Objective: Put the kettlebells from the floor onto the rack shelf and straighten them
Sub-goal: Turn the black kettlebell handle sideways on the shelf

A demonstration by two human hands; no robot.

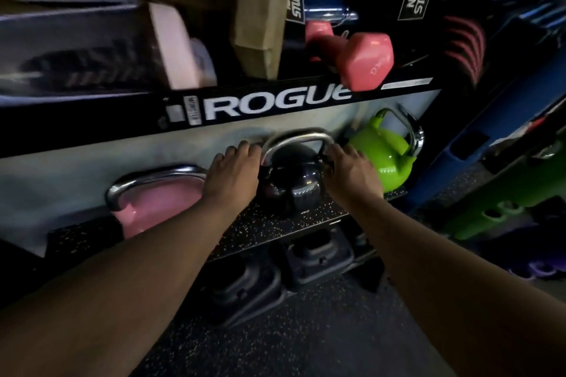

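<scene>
My left grip (232, 170) and right grip (350, 170) clasp the black kettlebell (291, 187) on the rack shelf (275, 223). My left forearm partly hides the pink kettlebell (153, 202).

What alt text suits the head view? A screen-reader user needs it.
Both hands, left hand and right hand, flank a black kettlebell on the rack shelf, between a pink kettlebell and a green kettlebell.

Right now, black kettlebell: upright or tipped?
Upright: black kettlebell sits on the shelf, handle on top, left hand and right hand flanking it.
</scene>
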